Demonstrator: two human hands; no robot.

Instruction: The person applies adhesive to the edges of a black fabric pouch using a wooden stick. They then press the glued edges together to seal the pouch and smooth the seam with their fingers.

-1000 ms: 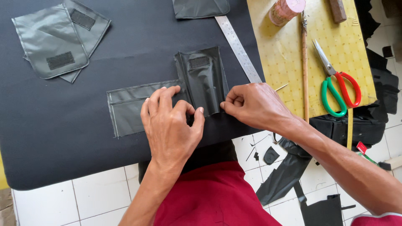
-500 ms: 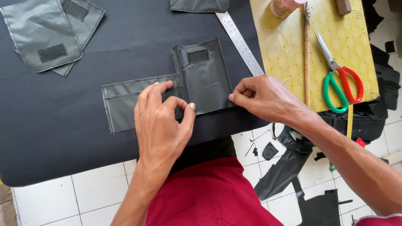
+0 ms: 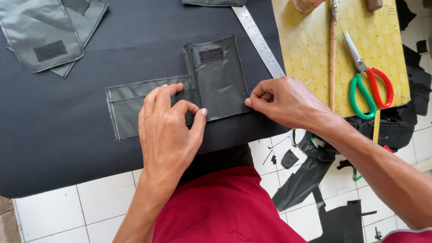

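A dark grey fabric piece (image 3: 216,76) with a small black hook-and-loop patch lies flat on the black cloth-covered board (image 3: 135,36). Its long lower strip (image 3: 128,105) runs to the left. My left hand (image 3: 168,123) presses down on the join between strip and flap, fingers bent, thumb tip on the fabric. At the flap's lower right corner, my right hand (image 3: 283,101) pinches the edge between thumb and forefinger.
Two more grey fabric pieces (image 3: 42,36) with patches lie at the top left. A steel ruler (image 3: 258,40) lies diagonally beside a yellow board (image 3: 315,54) holding red-and-green scissors (image 3: 366,85) and a wooden stick (image 3: 332,54). Black scraps (image 3: 315,180) litter the white tiled floor.
The folded, puckered flap has been spread flat. My right hand slid to its lower right corner, and my left hand shifted slightly on the strip. The view moved closer.
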